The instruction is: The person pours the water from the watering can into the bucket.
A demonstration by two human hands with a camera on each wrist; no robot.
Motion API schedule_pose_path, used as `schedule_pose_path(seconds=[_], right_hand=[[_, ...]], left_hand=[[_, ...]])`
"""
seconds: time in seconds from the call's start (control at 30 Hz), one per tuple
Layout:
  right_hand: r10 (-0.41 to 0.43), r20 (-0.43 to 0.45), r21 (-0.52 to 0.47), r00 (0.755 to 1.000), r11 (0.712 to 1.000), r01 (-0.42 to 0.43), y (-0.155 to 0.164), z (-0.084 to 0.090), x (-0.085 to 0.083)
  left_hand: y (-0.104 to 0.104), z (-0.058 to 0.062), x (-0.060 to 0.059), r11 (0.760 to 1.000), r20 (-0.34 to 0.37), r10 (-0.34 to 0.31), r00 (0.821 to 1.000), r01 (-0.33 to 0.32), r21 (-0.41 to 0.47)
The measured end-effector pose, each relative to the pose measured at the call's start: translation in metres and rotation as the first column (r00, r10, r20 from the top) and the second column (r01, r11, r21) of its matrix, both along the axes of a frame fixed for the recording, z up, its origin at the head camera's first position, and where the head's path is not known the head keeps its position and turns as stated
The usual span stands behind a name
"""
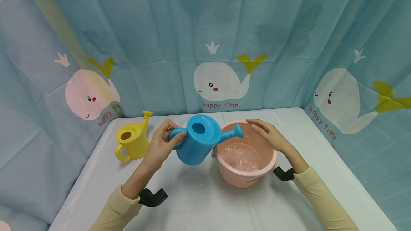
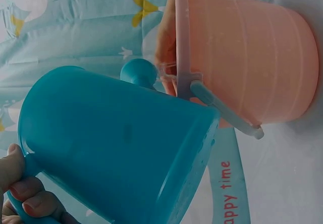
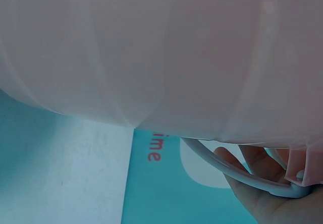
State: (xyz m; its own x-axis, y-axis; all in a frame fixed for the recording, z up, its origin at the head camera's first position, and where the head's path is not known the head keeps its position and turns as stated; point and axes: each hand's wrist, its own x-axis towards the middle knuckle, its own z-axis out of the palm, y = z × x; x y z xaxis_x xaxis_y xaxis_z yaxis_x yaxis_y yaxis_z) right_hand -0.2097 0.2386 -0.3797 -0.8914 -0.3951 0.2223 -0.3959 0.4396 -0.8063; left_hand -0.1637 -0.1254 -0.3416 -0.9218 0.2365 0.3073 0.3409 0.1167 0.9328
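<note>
My left hand (image 1: 162, 143) grips the handle of a blue watering can (image 1: 194, 149). The can is held off the table, its spout reaching over the left rim of a pink bucket (image 1: 237, 179). In the left wrist view, a clear trickle shows at the can's rose (image 2: 139, 72). Rippled water (image 1: 240, 156) lies inside the bucket. On the bucket's far right rim, my right hand (image 1: 269, 136) holds the edge. Seen from the right wrist, its fingers (image 3: 262, 166) are beside the grey bail handle (image 3: 242, 176) and partly hidden by it.
A yellow watering can (image 1: 133, 142) stands at the left of the white table (image 1: 192, 206), its spout toward the back. Blue curtains (image 1: 154, 45) printed with whales enclose the table's back and sides. Black straps sit on both wrists.
</note>
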Motion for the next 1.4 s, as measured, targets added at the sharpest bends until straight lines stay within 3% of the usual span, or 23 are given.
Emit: schedule_pose_path(seconds=[0.63,0.87,1.4], right_hand=[[0.001,0.008,0.002,1.0,1.0,-0.001,0.001,0.001,0.0],[-0.002,-0.004,-0.008,1.0,1.0,0.002,0.012,-0.026,-0.018],[0.007,-0.027,-0.023,1.0,1.0,-0.008,0.012,-0.026,-0.017]], left_hand=[[0.001,0.002,-0.001,1.0,-0.003,-0.011,1.0,0.011,-0.007],[0.001,0.002,0.0,1.0,-0.003,-0.013,1.0,0.013,-0.011],[0.0,0.002,0.001,1.0,-0.016,-0.011,1.0,0.011,-0.02]])
